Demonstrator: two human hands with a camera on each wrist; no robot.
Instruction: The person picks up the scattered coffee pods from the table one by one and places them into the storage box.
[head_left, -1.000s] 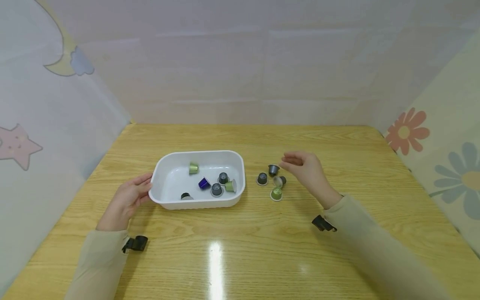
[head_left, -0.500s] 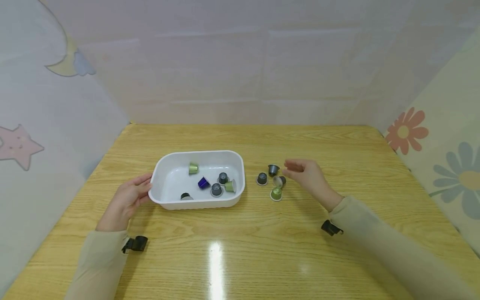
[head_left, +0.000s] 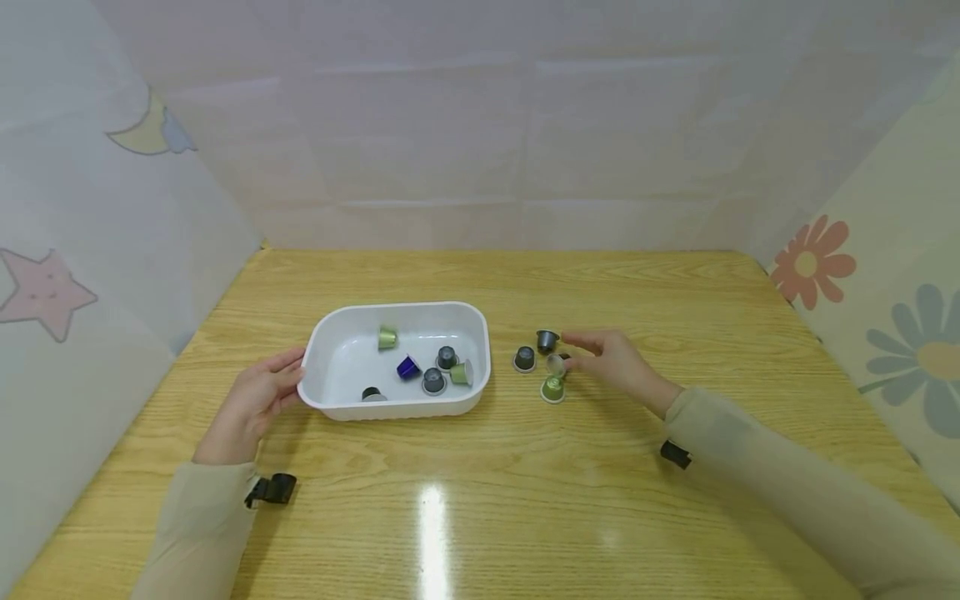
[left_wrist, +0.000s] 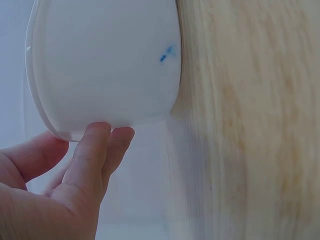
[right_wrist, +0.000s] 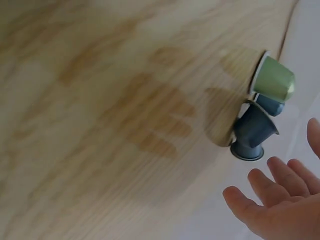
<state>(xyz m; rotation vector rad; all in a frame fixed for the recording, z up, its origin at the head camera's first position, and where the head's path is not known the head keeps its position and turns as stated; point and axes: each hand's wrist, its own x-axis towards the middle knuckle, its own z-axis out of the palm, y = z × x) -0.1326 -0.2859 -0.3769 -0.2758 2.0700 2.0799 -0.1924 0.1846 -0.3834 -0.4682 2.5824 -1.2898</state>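
Note:
My left hand (head_left: 253, 404) holds the left end of a white plastic basin (head_left: 405, 410), its thumb at the rim and fingertips against the outer wall in the left wrist view. My right hand (head_left: 618, 365) is spread beside a small group of coffee capsules, holding nothing. Nearest its fingers, a dark capsule lies tipped with its pale lid (head_left: 556, 365) facing left. Around it stand a green capsule (head_left: 552, 388), a grey capsule (head_left: 524, 358) and a dark capsule (head_left: 547, 340). The right wrist view shows a gap between my fingers (right_wrist: 240, 202) and the dark tipped capsule (right_wrist: 254, 125).
Inside the basin lie several capsules, among them a purple capsule (head_left: 408, 367), a green capsule (head_left: 387, 337) and a grey capsule (head_left: 433, 380). The wooden table (head_left: 525, 500) meets patterned cloth walls (head_left: 480, 125) at its back and sides.
My right hand has come down toward the tipped dark capsule, and its thumb and fingers have spread apart. My left hand and the basin stay in place.

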